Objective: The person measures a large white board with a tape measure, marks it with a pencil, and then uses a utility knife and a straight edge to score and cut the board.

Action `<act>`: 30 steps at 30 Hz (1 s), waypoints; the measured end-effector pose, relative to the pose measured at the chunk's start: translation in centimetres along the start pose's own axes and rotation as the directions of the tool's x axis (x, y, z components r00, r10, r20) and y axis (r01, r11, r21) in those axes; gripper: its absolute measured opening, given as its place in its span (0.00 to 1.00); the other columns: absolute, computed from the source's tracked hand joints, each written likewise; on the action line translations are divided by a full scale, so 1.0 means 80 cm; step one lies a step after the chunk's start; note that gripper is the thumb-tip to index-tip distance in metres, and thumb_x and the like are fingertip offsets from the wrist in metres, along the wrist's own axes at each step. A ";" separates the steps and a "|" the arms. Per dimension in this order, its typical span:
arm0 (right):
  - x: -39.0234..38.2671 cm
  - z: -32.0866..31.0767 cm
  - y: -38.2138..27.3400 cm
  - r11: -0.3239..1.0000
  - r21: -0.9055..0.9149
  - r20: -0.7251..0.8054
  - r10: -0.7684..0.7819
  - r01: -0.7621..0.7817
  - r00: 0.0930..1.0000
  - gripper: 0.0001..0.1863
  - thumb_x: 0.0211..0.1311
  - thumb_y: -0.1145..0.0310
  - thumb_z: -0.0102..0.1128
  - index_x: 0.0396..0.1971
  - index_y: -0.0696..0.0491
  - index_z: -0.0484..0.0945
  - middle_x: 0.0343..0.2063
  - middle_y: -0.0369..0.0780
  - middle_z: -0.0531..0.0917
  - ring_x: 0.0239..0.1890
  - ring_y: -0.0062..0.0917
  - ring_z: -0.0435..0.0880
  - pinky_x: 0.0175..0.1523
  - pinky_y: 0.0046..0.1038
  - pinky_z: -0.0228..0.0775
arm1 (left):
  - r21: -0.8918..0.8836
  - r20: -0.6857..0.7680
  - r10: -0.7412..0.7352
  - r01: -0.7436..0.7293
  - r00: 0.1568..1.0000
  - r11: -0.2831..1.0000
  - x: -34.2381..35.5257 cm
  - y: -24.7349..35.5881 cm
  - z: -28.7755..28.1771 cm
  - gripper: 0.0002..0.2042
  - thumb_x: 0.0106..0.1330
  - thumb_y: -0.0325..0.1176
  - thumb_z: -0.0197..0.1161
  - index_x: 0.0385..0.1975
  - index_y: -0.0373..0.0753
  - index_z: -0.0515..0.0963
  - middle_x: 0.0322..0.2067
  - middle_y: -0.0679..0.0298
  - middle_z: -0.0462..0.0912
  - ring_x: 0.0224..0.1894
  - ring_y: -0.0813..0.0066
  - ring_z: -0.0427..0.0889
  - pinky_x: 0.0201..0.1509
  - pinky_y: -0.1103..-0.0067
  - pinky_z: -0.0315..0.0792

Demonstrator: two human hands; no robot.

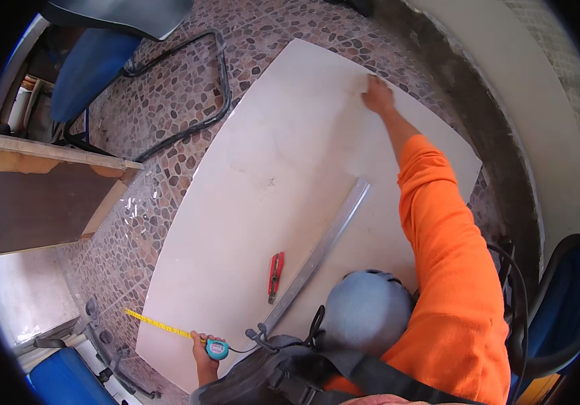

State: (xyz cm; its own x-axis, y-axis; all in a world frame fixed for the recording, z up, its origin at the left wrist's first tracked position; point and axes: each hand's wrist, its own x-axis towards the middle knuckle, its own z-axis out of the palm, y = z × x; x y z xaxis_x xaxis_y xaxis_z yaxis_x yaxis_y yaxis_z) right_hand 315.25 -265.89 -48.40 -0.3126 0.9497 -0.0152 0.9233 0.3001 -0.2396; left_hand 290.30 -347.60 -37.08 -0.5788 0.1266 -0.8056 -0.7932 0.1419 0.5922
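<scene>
A large off-white board lies on the floor beneath me. My left hand, at the board's near left, is closed around a teal tape measure. Its yellow blade runs out leftward and its tip reaches past the board's left edge. My right hand rests on the board by its far right edge, fingers outstretched, holding nothing. Between my arms, a red utility knife lies on the board. Beside the knife is a long metal straightedge, set diagonally, its near end hidden by straps.
My bent knee is over the board's near part. A blue chair with a black tube frame stands far left, above a wooden panel. More blue seats are at the near corners. A low wall curves along the right.
</scene>
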 end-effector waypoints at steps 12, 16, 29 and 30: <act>0.060 -0.030 0.090 0.985 -0.091 0.284 0.167 -0.147 0.944 0.51 0.46 0.44 0.68 0.70 0.45 0.56 0.70 0.51 0.56 0.72 0.47 0.52 0.72 0.47 0.46 | 0.067 -0.027 -0.082 0.084 0.996 0.994 0.015 -0.016 -0.017 0.22 0.72 0.57 0.45 0.29 0.43 0.68 0.23 0.59 0.74 0.29 0.58 0.78 0.41 0.56 0.76; 0.055 -0.024 0.097 0.992 -0.066 0.261 0.121 -0.107 0.958 0.49 0.47 0.42 0.67 0.69 0.43 0.59 0.69 0.48 0.59 0.72 0.45 0.54 0.72 0.46 0.49 | 0.099 -0.056 -0.099 0.104 0.994 0.990 0.016 -0.022 -0.010 0.22 0.73 0.56 0.45 0.29 0.43 0.68 0.23 0.59 0.75 0.29 0.58 0.78 0.40 0.58 0.76; 0.043 -0.017 0.099 0.998 0.031 0.052 -0.059 0.057 0.997 0.32 0.55 0.47 0.62 0.56 0.52 0.74 0.54 0.50 0.78 0.59 0.43 0.74 0.63 0.38 0.65 | 0.328 0.013 -0.080 0.071 0.997 0.942 0.018 -0.022 -0.009 0.23 0.73 0.57 0.45 0.28 0.41 0.69 0.24 0.60 0.75 0.29 0.63 0.80 0.38 0.67 0.77; 0.051 -0.015 0.081 0.995 -0.015 0.104 -0.096 0.098 0.990 0.31 0.56 0.49 0.62 0.55 0.54 0.75 0.55 0.49 0.77 0.59 0.43 0.74 0.63 0.38 0.65 | 0.349 0.009 -0.102 0.093 0.995 0.932 0.031 -0.029 -0.010 0.24 0.72 0.58 0.45 0.28 0.41 0.69 0.24 0.61 0.75 0.30 0.65 0.80 0.38 0.69 0.77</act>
State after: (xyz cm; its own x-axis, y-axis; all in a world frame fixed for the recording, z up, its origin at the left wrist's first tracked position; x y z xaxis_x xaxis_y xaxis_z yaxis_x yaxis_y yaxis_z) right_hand 320.23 -259.93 -48.89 -0.4214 0.9021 -0.0931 0.8914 0.3931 -0.2254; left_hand 290.57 -348.41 -40.49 -0.4930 0.1203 -0.8617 -0.7270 0.4871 0.4839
